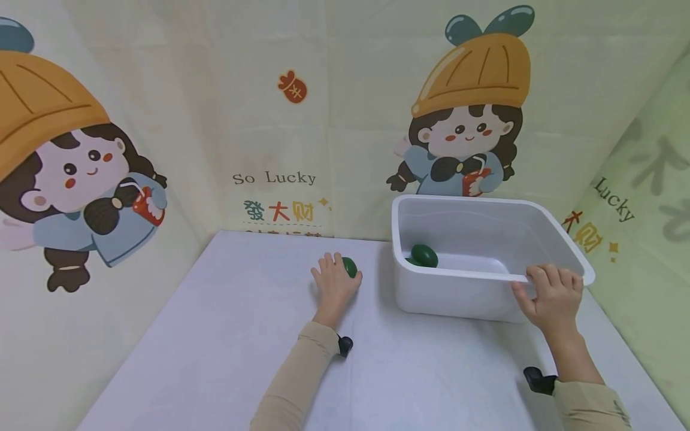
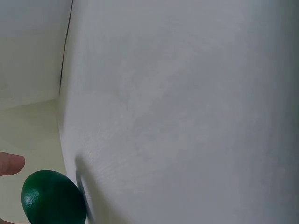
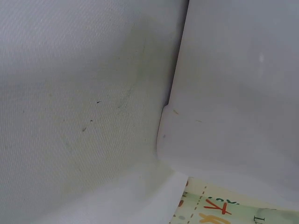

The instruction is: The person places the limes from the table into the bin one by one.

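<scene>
On the left part of the white table, a glossy dark green, egg-shaped fruit [image 1: 349, 267] lies beside my left hand [image 1: 335, 285]. The fingers are spread around it, and the left wrist view shows a gap between a fingertip [image 2: 11, 164] and the green fruit [image 2: 53, 198]. My right hand [image 1: 555, 296] grips the near rim of a white plastic bin [image 1: 453, 293] by its right corner, fingers over the edge and thumb on the outer side. Inside the bin at the left, a green fruit [image 1: 424, 255] partly covers another. The right wrist view shows the bin's outer wall [image 3: 233, 116] but no fingers.
The white table [image 1: 215, 347] meets a cloth backdrop [image 1: 356, 120] with cartoon figures and lettering at the back and sides. The bin stands at the back right, close to the backdrop. Dark wrist cameras [image 1: 345, 346] sit at both cuffs.
</scene>
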The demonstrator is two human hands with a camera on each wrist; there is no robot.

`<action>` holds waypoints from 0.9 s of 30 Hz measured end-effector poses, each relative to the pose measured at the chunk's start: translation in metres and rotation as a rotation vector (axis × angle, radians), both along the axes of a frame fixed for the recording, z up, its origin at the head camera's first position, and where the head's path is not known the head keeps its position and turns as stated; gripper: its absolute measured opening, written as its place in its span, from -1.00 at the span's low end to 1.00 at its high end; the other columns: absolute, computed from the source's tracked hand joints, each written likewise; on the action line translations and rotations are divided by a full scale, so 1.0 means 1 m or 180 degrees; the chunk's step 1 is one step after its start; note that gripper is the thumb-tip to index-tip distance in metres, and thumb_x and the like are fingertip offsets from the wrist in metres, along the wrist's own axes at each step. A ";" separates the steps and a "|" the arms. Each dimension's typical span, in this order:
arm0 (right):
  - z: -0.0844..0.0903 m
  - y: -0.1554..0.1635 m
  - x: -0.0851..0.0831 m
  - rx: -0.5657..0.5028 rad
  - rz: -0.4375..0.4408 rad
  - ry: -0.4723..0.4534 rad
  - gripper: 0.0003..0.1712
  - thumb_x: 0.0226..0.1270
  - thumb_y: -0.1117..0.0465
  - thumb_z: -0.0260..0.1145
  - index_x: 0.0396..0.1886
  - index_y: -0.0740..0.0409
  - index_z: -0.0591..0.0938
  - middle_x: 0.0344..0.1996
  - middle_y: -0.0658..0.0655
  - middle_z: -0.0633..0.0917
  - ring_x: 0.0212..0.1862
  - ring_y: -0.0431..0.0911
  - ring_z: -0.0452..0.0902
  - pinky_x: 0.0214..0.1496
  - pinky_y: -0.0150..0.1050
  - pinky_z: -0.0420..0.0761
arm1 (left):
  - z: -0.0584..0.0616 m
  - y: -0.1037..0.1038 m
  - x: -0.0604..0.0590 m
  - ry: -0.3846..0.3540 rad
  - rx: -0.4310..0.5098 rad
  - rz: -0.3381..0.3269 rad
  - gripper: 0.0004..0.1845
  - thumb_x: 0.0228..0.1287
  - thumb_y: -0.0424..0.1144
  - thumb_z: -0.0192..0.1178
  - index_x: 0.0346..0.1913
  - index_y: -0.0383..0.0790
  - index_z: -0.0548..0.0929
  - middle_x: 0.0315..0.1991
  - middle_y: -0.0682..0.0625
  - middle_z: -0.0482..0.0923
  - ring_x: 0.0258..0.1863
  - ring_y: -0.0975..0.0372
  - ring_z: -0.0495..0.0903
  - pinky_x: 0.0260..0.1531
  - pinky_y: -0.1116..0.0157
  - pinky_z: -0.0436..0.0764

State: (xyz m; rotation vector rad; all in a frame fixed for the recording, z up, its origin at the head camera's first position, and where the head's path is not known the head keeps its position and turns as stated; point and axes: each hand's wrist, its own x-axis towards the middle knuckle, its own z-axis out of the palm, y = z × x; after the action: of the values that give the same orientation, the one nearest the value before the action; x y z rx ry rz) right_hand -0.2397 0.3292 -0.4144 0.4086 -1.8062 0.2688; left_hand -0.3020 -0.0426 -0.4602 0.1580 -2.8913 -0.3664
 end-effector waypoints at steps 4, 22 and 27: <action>0.000 0.000 0.000 0.0003 -0.0019 -0.0023 -0.27 0.24 -0.34 -0.12 -0.44 0.31 0.43 -0.50 0.32 0.44 -0.43 0.21 0.18 -0.34 0.10 0.07 | 0.001 0.001 0.002 -0.0042 0.0009 0.0049 -0.21 0.01 0.23 0.14 0.16 -0.31 0.34 0.02 -0.19 0.30 0.06 -0.01 0.27 0.00 -0.04 0.23; -0.002 0.001 0.000 -0.0016 -0.0006 0.0041 -0.27 0.24 -0.33 -0.12 -0.46 0.31 0.42 -0.52 0.31 0.44 -0.43 0.22 0.20 -0.34 0.10 0.07 | -0.009 0.000 0.000 -0.0214 -0.0040 0.0167 -0.16 -0.05 0.25 0.16 0.16 -0.34 0.32 0.05 -0.21 0.28 0.06 -0.03 0.27 -0.01 -0.08 0.26; -0.003 0.001 0.000 -0.0012 -0.0008 0.0017 -0.27 0.24 -0.34 -0.12 -0.46 0.31 0.42 -0.52 0.31 0.44 -0.43 0.22 0.19 -0.34 0.10 0.07 | -0.010 -0.001 0.000 -0.0271 -0.0036 0.0163 -0.15 -0.06 0.23 0.16 0.17 -0.35 0.31 0.05 -0.21 0.29 0.06 -0.03 0.28 -0.01 -0.08 0.27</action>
State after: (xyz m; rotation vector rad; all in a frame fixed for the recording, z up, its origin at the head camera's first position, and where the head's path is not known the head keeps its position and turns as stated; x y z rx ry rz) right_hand -0.2393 0.3305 -0.4172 0.4039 -1.8005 0.2690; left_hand -0.3016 -0.0438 -0.4701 0.2513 -2.9659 -0.3422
